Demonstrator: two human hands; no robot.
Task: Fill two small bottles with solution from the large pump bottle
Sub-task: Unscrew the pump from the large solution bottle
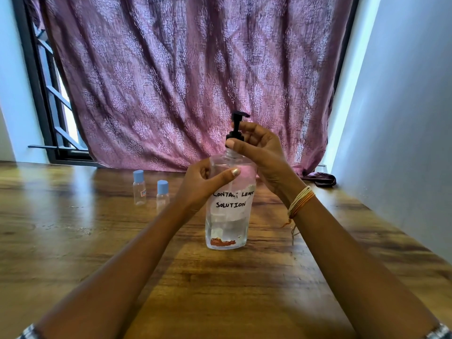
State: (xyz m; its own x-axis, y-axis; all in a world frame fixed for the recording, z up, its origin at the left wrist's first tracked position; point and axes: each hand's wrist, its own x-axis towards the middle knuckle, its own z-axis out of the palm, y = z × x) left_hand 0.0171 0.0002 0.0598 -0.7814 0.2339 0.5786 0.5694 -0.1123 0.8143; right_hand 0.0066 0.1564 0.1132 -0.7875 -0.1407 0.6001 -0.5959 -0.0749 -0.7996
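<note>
A large clear pump bottle (227, 223) with a handwritten "contact lens solution" label stands upright on the wooden table (73, 241), partly filled with clear liquid. My left hand (203, 184) wraps around its upper body from the left. My right hand (261, 152) pinches the collar of the black pump head (236, 126) at the neck. Two small clear bottles with blue caps stand to the left and farther back: one (139, 188) farther, the other (162, 194) nearer the pump bottle. Both are capped and upright.
A purple patterned curtain (190, 81) hangs right behind the table, its end bunched on the far right corner (320, 178). A white wall (403, 118) runs along the table's right edge. A barred window (51, 106) is at back left.
</note>
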